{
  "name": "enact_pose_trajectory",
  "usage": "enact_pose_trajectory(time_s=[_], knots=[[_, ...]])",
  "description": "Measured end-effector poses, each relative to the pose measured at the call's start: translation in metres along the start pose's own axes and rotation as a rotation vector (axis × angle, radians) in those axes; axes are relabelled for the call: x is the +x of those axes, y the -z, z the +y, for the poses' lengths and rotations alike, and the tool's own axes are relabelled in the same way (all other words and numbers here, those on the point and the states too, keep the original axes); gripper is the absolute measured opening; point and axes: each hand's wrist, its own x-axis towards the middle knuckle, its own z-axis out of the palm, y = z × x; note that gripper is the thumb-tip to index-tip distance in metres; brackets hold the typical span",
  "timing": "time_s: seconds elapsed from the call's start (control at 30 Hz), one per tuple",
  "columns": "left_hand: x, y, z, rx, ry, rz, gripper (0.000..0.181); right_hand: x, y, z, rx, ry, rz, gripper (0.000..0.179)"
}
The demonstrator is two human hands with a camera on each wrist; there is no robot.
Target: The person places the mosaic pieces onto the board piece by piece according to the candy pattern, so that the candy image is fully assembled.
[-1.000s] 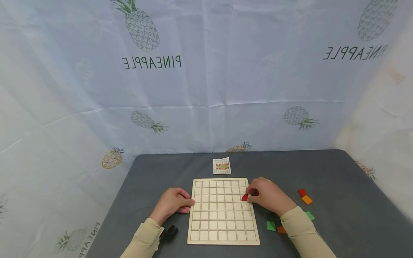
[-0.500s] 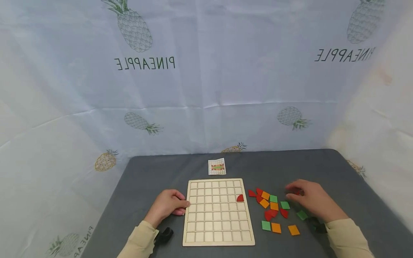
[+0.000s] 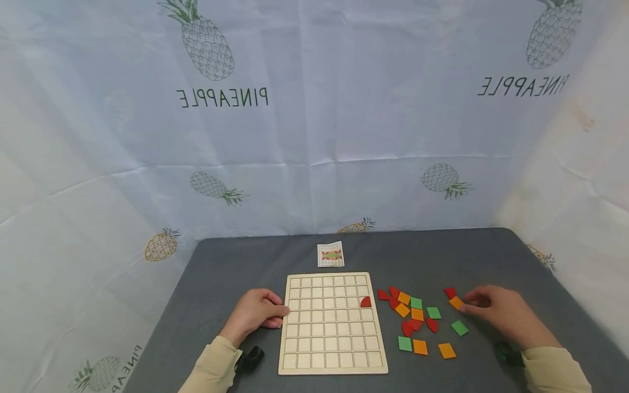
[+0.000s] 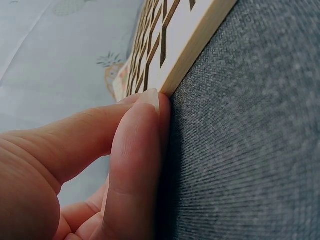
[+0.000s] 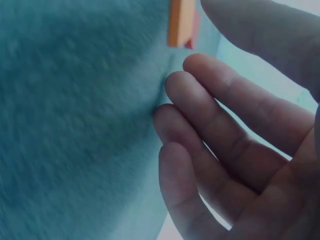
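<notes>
At the left rim of a pale wooden grid board (image 3: 333, 345), my left hand (image 3: 254, 312) pinches the edge between thumb and forefinger, seen close up in the left wrist view (image 4: 135, 150). One red quarter-round tile (image 3: 366, 302) sits in a cell near the board's right side. Out to the right, my right hand (image 3: 506, 311) hovers low beside an orange square tile (image 3: 456, 303), which lies against a red tile (image 3: 450, 293). In the right wrist view the thumb stands apart from the relaxed fingers (image 5: 200, 105), with the orange tile (image 5: 181, 22) just beyond the fingertips.
Several red, orange and green tiles (image 3: 416, 315) lie scattered between the board and my right hand. A small card with a coloured grid pattern (image 3: 331, 254) lies behind the board. Pineapple-print cloth (image 3: 314, 136) hangs along the dark table's (image 3: 245, 256) back edge.
My right hand has let go of the red quarter-round tile on the board and travelled right to the loose tiles. The left hand stays at the board's edge.
</notes>
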Motion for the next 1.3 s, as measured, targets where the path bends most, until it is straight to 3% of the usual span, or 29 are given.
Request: enact_pose_trajectory(time_s=[0.27,0.7,0.97,1.3], knots=[[-0.001,0.002,0.000,-0.009,-0.009,-0.022,0.032,0.008,-0.009,-0.004,-0.012,-0.026,-0.015,0.050],[-0.001,0.001,0.000,0.001,-0.005,-0.017,0.033,0.006,-0.009,-0.010,-0.008,0.008,-0.006,0.036],[-0.001,0.001,0.001,0.000,0.000,0.004,0.032,0.007,-0.011,-0.052,0.021,0.097,0.012,0.028],[0.000,-0.001,0.001,-0.010,0.003,0.005,0.031,0.016,-0.043,-0.119,0.041,0.221,0.002,0.018]])
